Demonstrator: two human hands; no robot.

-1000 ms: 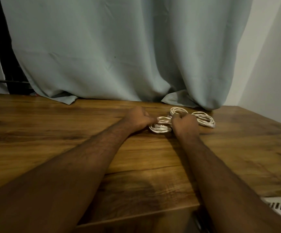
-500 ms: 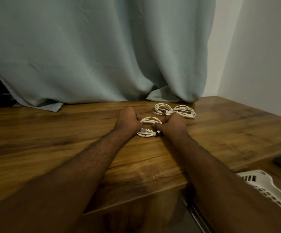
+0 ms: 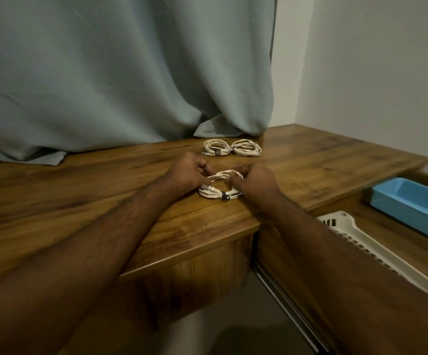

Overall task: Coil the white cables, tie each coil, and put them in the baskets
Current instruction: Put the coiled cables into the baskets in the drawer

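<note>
The fingers of the left hand (image 3: 188, 172) are curled, and the left side of a white cable coil (image 3: 220, 188) is pinched between them. The fingers of the right hand (image 3: 255, 184) are curled too, and the right side of the same coil is held by them. The coil is seen between the two hands, near the front edge of the wooden table (image 3: 79, 196); its lower part rests on the wood, while its upper strands are lifted a little between the fingertips. A dark tie (image 3: 224, 196) is wrapped around the lower strands, and a white plug is seen at the left end of them.

Behind the hands, two more tied coils are laid side by side on the table: the left tied coil (image 3: 214, 147) and the right tied coil (image 3: 246, 147), touching each other, just in front of the grey-green curtain (image 3: 118, 73).

To the right of the table, on a lower wooden surface, a white basket (image 3: 348, 226) with slotted walls is placed; its inside is mostly hidden by the right forearm, so its content cannot be told. Further right, a blue basket (image 3: 412, 208) is placed, partly cut off by the frame edge. In the visible part of it, only the ribbed blue floor is seen.
</note>
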